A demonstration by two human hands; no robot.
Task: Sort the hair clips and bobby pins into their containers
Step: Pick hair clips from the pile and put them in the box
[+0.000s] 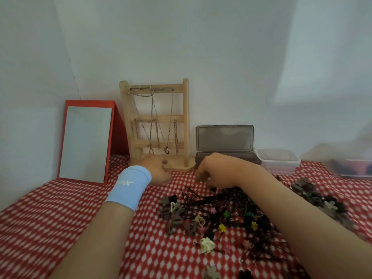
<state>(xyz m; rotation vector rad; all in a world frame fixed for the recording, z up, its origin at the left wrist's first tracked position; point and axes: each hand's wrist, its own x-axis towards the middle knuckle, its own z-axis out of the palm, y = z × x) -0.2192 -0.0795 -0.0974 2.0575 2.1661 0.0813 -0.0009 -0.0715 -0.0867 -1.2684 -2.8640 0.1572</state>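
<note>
Mirror (86, 143) left of jewelry stand (159, 118); lidded box (224, 137) right of stand; pin pile (227, 204) before box.

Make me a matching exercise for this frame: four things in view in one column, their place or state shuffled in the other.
1. red-framed rectangular mirror
2. ladder-shaped wooden stand
3. smoky grey plastic box
4. pale blue fabric wristband

A. hung with metal chains
B. lid raised
C. worn on a wrist
D. leaning at the far left

Pairs: 1-D, 2-A, 3-B, 4-C.
</note>
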